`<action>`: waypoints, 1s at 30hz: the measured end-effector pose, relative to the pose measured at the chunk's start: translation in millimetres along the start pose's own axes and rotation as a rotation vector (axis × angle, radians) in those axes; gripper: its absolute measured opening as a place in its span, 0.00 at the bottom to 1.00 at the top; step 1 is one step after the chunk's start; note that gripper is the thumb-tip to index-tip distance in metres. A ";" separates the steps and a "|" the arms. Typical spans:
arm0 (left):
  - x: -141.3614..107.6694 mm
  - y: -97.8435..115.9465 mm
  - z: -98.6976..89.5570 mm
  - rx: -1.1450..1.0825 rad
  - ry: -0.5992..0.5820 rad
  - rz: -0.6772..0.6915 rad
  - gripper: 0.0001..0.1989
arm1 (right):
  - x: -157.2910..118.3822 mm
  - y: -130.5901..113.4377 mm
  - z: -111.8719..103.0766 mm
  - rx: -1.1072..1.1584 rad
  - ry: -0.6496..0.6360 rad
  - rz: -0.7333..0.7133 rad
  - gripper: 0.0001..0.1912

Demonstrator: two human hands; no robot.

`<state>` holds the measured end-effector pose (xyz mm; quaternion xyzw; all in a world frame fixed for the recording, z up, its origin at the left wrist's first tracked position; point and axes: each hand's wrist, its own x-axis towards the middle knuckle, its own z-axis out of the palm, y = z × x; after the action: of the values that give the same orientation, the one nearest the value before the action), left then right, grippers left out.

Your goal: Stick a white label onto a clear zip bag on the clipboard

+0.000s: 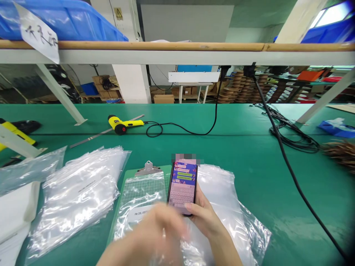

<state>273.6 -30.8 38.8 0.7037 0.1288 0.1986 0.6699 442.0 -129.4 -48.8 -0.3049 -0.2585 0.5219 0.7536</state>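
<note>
A smartphone [181, 186] with a chat and keyboard on its screen rests in my right hand [203, 214], the thumb lying over the lower part of the screen. My left hand [158, 232] is smeared by motion just below and left of the phone, so its fingers cannot be made out. Beneath it lies a clear zip bag [144, 188] with a printed label, on a green clipboard [129, 173] with a metal clip. More clear plastic bags [219, 184] lie under and beside my right hand.
To the left is a stack of clear labelled bags [83, 188], beside white sheets [16, 214]. Farther back lie a yellow heat gun [122, 123] and a steel ruler [91, 138]. A black cable [288, 162] hangs across the right side, near coiled cables [299, 136]. A shelf rail [177, 57] spans above.
</note>
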 end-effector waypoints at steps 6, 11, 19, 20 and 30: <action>71.1 -35.8 12.1 0.021 -0.070 -0.278 0.34 | -0.1 -2.4 4.1 -0.016 0.012 -0.016 0.36; 73.2 -44.0 19.0 -0.234 -0.217 -0.328 0.39 | 0.2 -4.7 7.4 -0.034 0.024 -0.017 0.36; 73.7 -48.9 17.3 -0.248 -0.217 -0.260 0.41 | -1.1 -4.0 1.8 -0.038 0.006 -0.051 0.32; 73.9 -48.1 16.6 -0.253 -0.227 -0.264 0.42 | -0.9 -4.4 1.1 -0.037 -0.005 -0.049 0.32; 72.4 -50.2 13.1 -0.134 -0.131 -0.240 0.35 | -0.6 -8.3 2.8 -0.019 -0.019 -0.013 0.37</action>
<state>348.1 -6.7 -3.7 0.6483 0.1543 0.0787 0.7414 445.0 -131.6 -40.9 -0.3052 -0.2726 0.5176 0.7514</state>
